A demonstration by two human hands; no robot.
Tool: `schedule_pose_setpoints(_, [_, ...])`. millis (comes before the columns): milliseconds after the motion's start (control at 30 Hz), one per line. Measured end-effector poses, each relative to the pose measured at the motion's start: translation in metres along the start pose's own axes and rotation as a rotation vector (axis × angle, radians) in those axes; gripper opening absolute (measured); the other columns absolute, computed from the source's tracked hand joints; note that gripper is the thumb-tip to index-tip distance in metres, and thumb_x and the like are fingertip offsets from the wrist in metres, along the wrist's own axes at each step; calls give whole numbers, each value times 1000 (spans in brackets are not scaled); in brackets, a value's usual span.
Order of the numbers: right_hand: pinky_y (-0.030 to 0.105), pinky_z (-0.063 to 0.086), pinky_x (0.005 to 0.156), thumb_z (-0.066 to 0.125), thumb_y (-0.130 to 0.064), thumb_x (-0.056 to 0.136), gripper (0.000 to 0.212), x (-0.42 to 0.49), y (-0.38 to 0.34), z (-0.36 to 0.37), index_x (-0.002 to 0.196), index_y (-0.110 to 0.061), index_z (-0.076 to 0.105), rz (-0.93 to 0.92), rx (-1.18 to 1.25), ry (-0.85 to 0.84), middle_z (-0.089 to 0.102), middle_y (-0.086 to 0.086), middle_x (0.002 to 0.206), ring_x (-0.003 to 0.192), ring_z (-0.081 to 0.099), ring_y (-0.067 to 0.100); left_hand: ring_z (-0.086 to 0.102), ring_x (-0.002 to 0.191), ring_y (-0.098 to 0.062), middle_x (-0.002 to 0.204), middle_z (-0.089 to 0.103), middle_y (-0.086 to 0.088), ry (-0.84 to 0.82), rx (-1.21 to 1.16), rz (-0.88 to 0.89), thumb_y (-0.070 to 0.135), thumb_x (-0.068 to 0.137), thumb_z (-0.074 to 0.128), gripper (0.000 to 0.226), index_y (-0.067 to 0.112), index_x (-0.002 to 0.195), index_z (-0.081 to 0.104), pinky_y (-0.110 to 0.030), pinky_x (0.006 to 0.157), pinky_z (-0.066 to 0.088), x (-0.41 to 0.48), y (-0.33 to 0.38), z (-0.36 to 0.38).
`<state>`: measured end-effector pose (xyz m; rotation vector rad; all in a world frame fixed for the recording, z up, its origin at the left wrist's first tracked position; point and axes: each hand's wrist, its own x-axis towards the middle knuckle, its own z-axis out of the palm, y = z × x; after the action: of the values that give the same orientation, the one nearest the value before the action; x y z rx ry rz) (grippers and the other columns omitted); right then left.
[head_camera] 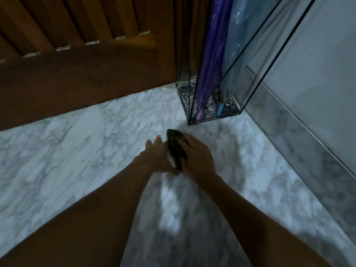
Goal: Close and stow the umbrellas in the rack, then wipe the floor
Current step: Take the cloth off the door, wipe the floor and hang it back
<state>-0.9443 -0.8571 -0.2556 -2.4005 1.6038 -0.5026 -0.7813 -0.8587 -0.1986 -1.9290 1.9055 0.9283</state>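
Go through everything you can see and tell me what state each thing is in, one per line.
Purple umbrella: closed, standing in the rack.
Blue umbrella: closed, standing in the rack.
Rack: upright on the floor.
Cloth: bunched, under the right hand.
Right hand: pressing the cloth.
Left hand: open, beside the cloth.
Wooden door: shut.

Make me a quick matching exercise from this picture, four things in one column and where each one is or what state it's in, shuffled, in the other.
Things:
1. purple umbrella
2. light blue umbrella
3. dark cloth
4. wooden door

Places or states:
A. on the marble floor, under the right hand
B. closed, standing in the rack, left side
C. left of the rack, slatted
D. closed, standing in the rack, right side

Pairs: 1-B, 2-D, 3-A, 4-C
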Motion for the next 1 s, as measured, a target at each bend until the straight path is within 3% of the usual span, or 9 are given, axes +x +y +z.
schedule_pose_setpoints(100, [45,52,94,69,-23,78,58,2,20,-9,135,-13,61,-18,-40,-21,60,15,137,116,63,35,28,145,-23,160,24,-3,62,-112,58,51,71,81,106,22,155,23,-32,113,31,1,-14,-21])
schedule_pose_setpoints(267, [45,47,101,66,-25,83,57,-18,27,-15,137,-11,58,462,-88,205,56,20,139,120,57,40,35,139,-26,152,34,-6,211,-87,13,56,71,78,99,24,152,29,-43,109,39,10,-40,-31])
schedule_pose_setpoints(400, [50,50,98,47,-35,80,62,-9,-21,12,133,-7,61,267,-12,182,60,24,133,116,61,43,13,146,-38,159,9,-15,124,39,-110,69,59,79,125,26,155,12,-56,112,32,28,-64,-39])
schedule_pose_setpoints(567, [50,48,103,56,-30,86,57,5,-60,37,139,-12,54,-32,32,96,49,19,148,128,53,38,-4,149,-39,162,-12,-11,24,72,-159,71,50,82,144,29,155,-6,-59,114,25,40,-99,-63])
schedule_pose_setpoints(667, [47,44,103,75,-23,71,69,27,-54,42,135,-5,58,72,-136,222,54,23,140,129,42,34,-19,149,-33,161,-24,-4,8,10,-157,73,43,82,150,34,154,-10,-65,114,19,43,-114,-62])
schedule_pose_setpoints(733, [45,47,100,84,-23,62,78,51,-58,44,132,-3,60,218,-166,221,60,20,133,125,48,33,-23,148,-32,161,-27,-2,25,-35,-133,73,37,84,154,36,154,-9,-68,113,18,45,-116,-59])
schedule_pose_setpoints(833, [49,50,99,92,-18,53,88,86,-66,53,133,2,58,68,-87,57,61,23,132,120,60,40,-24,147,-32,160,-28,-1,25,-72,-102,70,39,86,153,35,154,-10,-71,111,17,43,-116,-58])
schedule_pose_setpoints(900, [47,44,106,89,-16,59,90,113,-56,50,139,1,51,-53,-70,-29,55,23,139,126,55,40,-26,147,-30,159,-31,1,12,-74,-98,68,44,85,149,36,154,-11,-74,109,13,41,-116,-59])
schedule_pose_setpoints(1000, [42,34,112,75,-19,79,82,155,-37,40,150,-4,36,124,-66,-13,41,19,151,137,41,37,-29,146,-28,158,-34,2,9,-87,-93,65,47,86,147,37,154,-10,-77,107,10,39,-115,-59])
